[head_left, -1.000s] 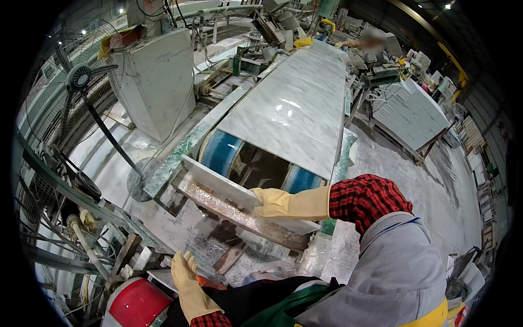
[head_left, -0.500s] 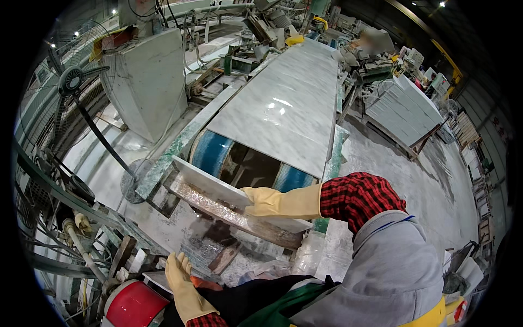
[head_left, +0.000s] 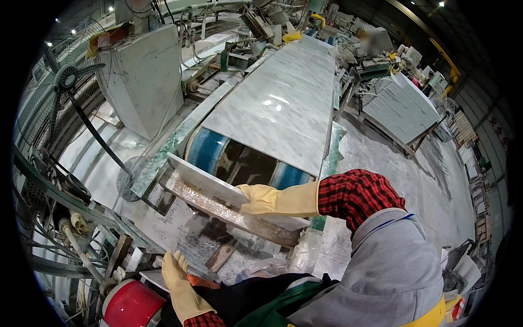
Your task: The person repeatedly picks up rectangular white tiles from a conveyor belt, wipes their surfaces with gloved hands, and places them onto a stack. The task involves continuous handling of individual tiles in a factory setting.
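Note:
My right hand point(head_left: 260, 199), in a cream rubber glove, is closed over the top edge of a narrow white stone strip point(head_left: 202, 177). The strip stands on edge along a wet wooden beam point(head_left: 210, 204), at the near end of the roller conveyor. Behind it, a large pale marble slab point(head_left: 272, 106) lies flat on the blue rollers point(head_left: 207, 151), with a dark gap between the slab's near edge and the strip. My left hand point(head_left: 176, 270), gloved alike, is at the lower left, fingers stretched out and holding nothing. Beside it sits a red drum-shaped thing point(head_left: 133, 304).
A caged fan point(head_left: 66, 79) on a bent pole stands at the left, near a tall stone block point(head_left: 140, 82). Pipes and wood scraps lie at the lower left. To the right, stone slabs point(head_left: 400, 106) lean on a rack. Green stone rails point(head_left: 333, 150) flank the conveyor.
The view has shifted slightly, so the scene sits a little further left and up. My right hand keeps its grip on the strip, and my left hand stays low with fingers outstretched.

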`<state>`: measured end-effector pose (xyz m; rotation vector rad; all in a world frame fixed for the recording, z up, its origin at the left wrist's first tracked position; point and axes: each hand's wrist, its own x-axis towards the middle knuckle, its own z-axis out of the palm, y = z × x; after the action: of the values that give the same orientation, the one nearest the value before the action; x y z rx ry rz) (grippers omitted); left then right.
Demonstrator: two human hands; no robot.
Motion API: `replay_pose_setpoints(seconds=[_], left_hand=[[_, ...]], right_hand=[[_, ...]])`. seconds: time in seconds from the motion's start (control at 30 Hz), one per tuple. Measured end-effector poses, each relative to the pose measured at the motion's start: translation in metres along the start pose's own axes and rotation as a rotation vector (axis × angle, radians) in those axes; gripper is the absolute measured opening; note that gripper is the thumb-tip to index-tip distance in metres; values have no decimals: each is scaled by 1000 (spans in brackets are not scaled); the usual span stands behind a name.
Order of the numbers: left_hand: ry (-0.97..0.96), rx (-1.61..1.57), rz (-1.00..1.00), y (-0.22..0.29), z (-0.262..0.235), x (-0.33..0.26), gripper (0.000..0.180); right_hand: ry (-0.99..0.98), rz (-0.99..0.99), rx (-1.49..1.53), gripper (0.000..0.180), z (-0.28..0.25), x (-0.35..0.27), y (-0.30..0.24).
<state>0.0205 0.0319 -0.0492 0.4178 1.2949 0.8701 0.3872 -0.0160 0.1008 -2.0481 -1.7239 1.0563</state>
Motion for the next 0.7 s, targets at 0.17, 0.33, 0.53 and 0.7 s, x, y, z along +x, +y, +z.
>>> replay_pose_setpoints(seconds=[0.17, 0.33, 0.53, 0.7], left_hand=[[-5, -14, 12, -1, -1, 0, 57], [7, 7, 10, 2, 2, -5, 59], [-8, 19, 11, 6, 5, -8, 60], [-19, 12, 13, 0, -2, -1, 60]], right_hand=[[-1, 21, -35, 56, 2, 3, 2], [18, -1, -60, 55, 6, 6, 6], [-6, 12, -25, 56, 1, 0, 0], [-8, 22, -28, 57, 3, 4, 2]])
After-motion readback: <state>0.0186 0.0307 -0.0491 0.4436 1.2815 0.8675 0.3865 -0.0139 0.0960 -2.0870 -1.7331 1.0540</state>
